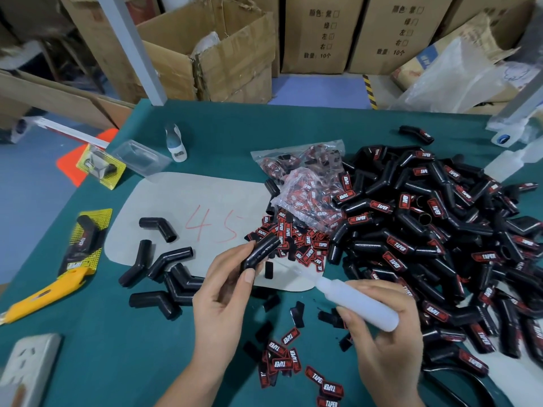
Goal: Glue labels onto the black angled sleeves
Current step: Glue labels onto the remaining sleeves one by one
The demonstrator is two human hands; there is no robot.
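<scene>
My left hand (pixel 223 292) grips a black angled sleeve (pixel 261 251) above the green table, one end pointing up and right. My right hand (pixel 382 327) holds a translucent white glue bottle (pixel 355 302), its thin nozzle aimed left towards the sleeve. Several bare black sleeves (pixel 164 271) lie to the left on and beside a grey card. A big heap of labelled sleeves (pixel 440 230) fills the right side. Red and black labels (pixel 296 245) spill from a plastic bag (pixel 308 198), and more loose labels (pixel 288 359) lie near my wrists.
A yellow utility knife (pixel 44 298) and a packaged sleeve on a yellow card (pixel 85 245) lie at the left. A white power strip (pixel 26 368) sits at the bottom left. A small white bottle (pixel 175 142) stands at the back, with cardboard boxes (pixel 223 57) beyond the table.
</scene>
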